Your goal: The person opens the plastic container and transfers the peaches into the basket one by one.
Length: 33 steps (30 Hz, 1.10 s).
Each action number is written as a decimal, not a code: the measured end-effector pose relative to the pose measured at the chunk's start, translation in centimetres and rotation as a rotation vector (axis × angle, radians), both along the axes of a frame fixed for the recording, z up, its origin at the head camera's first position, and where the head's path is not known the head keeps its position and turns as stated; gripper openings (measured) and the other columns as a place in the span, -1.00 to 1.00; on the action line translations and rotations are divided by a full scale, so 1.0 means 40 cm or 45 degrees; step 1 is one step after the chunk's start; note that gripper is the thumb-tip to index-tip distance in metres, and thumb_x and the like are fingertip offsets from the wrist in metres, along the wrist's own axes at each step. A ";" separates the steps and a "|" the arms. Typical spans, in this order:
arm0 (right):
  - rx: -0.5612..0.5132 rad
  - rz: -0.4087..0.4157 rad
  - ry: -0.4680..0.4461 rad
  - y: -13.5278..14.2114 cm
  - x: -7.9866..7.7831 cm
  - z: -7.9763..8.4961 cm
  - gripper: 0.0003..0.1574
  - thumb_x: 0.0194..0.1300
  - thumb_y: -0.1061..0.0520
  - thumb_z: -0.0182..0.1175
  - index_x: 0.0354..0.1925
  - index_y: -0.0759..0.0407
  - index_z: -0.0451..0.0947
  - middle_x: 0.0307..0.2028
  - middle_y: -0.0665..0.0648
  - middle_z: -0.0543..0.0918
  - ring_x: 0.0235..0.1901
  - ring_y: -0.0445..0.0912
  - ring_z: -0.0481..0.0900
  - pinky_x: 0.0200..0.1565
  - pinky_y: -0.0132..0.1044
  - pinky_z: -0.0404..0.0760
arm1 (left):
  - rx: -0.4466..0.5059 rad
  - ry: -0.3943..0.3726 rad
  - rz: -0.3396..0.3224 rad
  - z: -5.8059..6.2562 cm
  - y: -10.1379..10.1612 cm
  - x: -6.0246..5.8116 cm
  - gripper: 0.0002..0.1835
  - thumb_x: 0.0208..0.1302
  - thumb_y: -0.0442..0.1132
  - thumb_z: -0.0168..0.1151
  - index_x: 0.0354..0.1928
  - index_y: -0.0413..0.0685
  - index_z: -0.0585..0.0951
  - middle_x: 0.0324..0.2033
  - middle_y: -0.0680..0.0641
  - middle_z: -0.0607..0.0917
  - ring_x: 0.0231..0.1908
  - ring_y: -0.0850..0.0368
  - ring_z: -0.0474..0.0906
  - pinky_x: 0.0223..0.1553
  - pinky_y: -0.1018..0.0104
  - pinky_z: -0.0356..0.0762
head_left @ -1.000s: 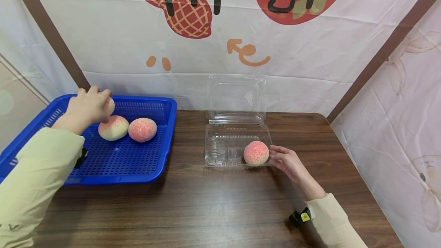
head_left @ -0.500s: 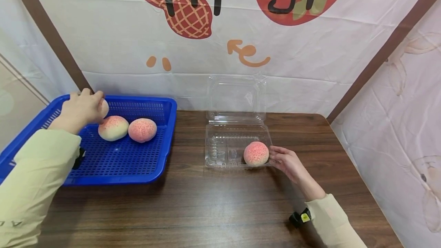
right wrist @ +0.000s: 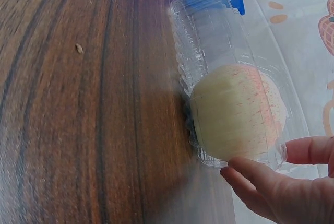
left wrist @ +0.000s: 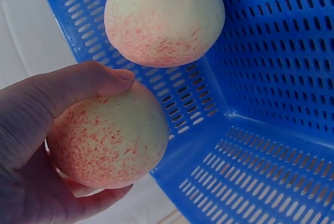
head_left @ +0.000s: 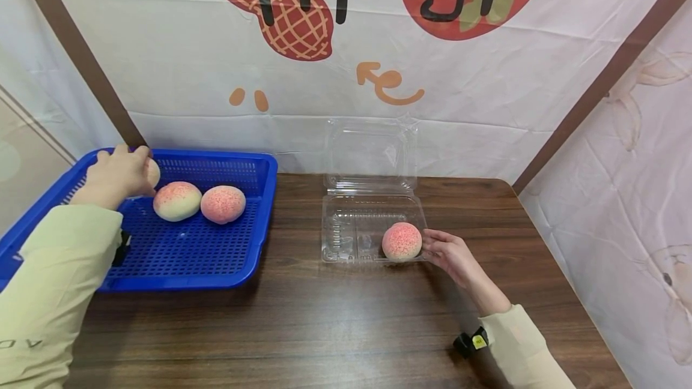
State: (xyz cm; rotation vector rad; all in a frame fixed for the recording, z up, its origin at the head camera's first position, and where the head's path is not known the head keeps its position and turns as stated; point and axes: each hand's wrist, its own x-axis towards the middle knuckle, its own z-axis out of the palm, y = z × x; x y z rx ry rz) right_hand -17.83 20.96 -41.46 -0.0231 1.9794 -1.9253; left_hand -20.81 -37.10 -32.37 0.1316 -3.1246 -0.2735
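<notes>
In the left wrist view my left hand grips a pale peach with red speckles, thumb across its top and fingers beneath. The head view shows this hand over the back left of a blue plastic basket. Two more peaches lie in the basket, one pale and pink, the other mostly pink. My right hand holds the right side wall of a clear plastic clamshell box, lid up. A single peach sits in its right half.
The basket and the box stand on a dark wood table. Behind them hangs a white printed cloth, and the raised lid stands up before it. Another cloth closes off the right side.
My left hand has moved left and slightly down over the basket with the peach in its grip. The right hand and the box have stayed in place.
</notes>
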 end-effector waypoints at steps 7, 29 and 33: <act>0.003 0.000 0.001 0.000 0.001 0.001 -0.39 0.30 0.40 -0.24 0.29 0.54 -0.06 0.26 0.52 0.10 0.24 0.14 0.17 0.07 -0.28 0.42 | 0.024 -0.030 0.013 -0.015 -0.014 -0.003 -0.17 -0.16 -0.20 0.37 0.11 -0.41 0.15 0.01 -0.63 0.06 -0.06 -0.73 -0.02 -0.28 -0.46 0.19; -0.002 -0.007 -0.017 -0.004 -0.002 0.006 -0.39 0.29 0.41 -0.26 0.29 0.55 -0.07 0.26 0.51 0.10 0.26 0.17 0.11 0.14 -0.15 0.32 | 0.074 -0.120 0.121 -0.066 -0.053 0.016 -0.11 -0.13 -0.19 0.36 0.15 -0.49 0.10 0.02 -0.65 0.06 -0.02 -0.70 -0.07 -0.08 -0.49 0.06; 0.001 -0.007 -0.022 -0.005 -0.002 0.007 -0.38 0.28 0.42 -0.27 0.29 0.55 -0.08 0.26 0.51 0.09 0.26 0.17 0.11 0.15 -0.15 0.31 | 0.077 -0.129 0.117 -0.075 -0.062 0.020 -0.11 -0.13 -0.17 0.36 0.14 -0.50 0.09 0.01 -0.66 0.05 -0.02 -0.71 -0.08 -0.09 -0.49 0.06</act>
